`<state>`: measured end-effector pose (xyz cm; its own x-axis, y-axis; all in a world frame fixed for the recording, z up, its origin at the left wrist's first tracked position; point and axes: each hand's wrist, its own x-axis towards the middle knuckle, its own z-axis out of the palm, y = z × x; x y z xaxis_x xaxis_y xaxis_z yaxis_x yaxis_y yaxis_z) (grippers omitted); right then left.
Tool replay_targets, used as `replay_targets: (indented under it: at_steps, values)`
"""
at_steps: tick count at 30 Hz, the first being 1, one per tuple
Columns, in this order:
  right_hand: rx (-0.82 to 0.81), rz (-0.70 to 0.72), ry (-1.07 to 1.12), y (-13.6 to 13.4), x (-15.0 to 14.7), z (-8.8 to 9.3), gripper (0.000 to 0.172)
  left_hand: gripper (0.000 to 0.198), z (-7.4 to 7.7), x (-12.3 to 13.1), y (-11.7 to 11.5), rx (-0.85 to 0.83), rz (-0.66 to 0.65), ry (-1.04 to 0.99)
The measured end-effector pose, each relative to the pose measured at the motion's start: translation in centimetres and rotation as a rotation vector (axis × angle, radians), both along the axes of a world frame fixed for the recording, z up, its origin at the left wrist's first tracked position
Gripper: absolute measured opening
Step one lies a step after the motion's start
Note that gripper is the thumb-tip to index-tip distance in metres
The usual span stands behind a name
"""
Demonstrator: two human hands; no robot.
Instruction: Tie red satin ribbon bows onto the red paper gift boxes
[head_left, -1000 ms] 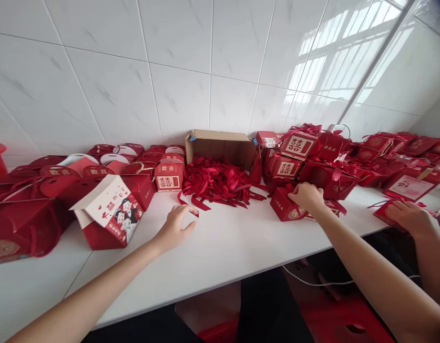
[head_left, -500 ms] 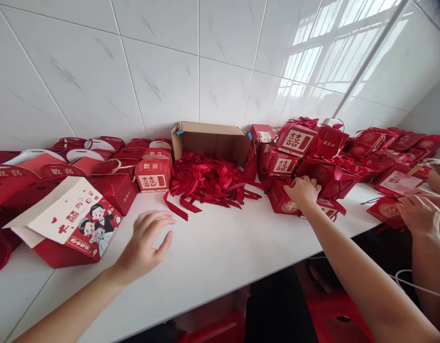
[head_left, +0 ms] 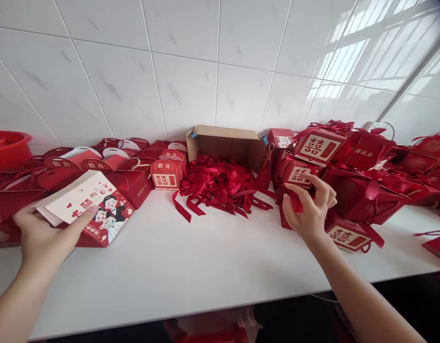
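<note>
Head view: I see the couple-print box (head_left: 114, 214) on the left of the table (head_left: 191, 271), its pale flap raised. My left hand (head_left: 50, 233) grips it, thumb across the flap. Beyond it sit more handled red boxes (head_left: 132, 188). At centre, red ribbons (head_left: 220, 183) spill from a cardboard carton (head_left: 227, 131). My right hand (head_left: 309, 205) is loosely curled, thumb and index finger parted, before the stacked double-happiness boxes (head_left: 318, 147). A red tub (head_left: 8, 155) stands far left.
</note>
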<state>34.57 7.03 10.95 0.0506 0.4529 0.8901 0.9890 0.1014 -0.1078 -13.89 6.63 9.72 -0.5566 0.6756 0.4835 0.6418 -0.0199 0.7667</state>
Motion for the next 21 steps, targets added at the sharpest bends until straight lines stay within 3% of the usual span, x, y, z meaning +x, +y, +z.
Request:
replay_targets:
  at_steps: [3,5,7,10,13,15,17,19,21]
  values:
    - [-0.028,0.135,0.024,-0.2,-1.3,-0.5,0.018,0.054,0.9,1.7,-0.4,0.022,0.076,-0.191]
    - [-0.055,0.243,0.05,0.0,-1.9,-0.8,0.015,0.055,1.2,3.0,-0.9,0.095,0.066,-0.298]
    - [-0.071,0.406,0.084,0.4,-2.8,-0.9,0.013,0.055,1.4,4.6,-1.4,0.133,-0.079,-0.409]
    - [-0.185,0.721,0.209,1.2,-4.9,-0.7,0.018,0.049,1.7,7.7,-1.6,-0.066,-0.402,-0.563]
    - [-0.471,1.061,0.431,1.9,-7.8,-0.2,0.05,0.042,2.0,11.4,-1.0,-0.26,-0.684,-0.515]
    - [-0.604,1.262,0.561,2.2,-9.5,0.0,0.079,0.041,1.9,13.6,-0.4,-0.294,-0.796,-0.424]
    - [-0.654,1.388,0.64,2.5,-10.5,-0.2,0.09,0.039,1.7,15.4,0.0,-0.328,-0.87,-0.361]
    - [-0.682,1.409,0.702,2.5,-10.8,-0.5,0.078,0.039,1.2,16.4,0.1,-0.369,-0.935,-0.334]
    - [-0.726,1.375,0.784,2.4,-10.7,-0.8,0.053,0.042,0.7,16.7,-0.1,-0.388,-0.98,-0.315]
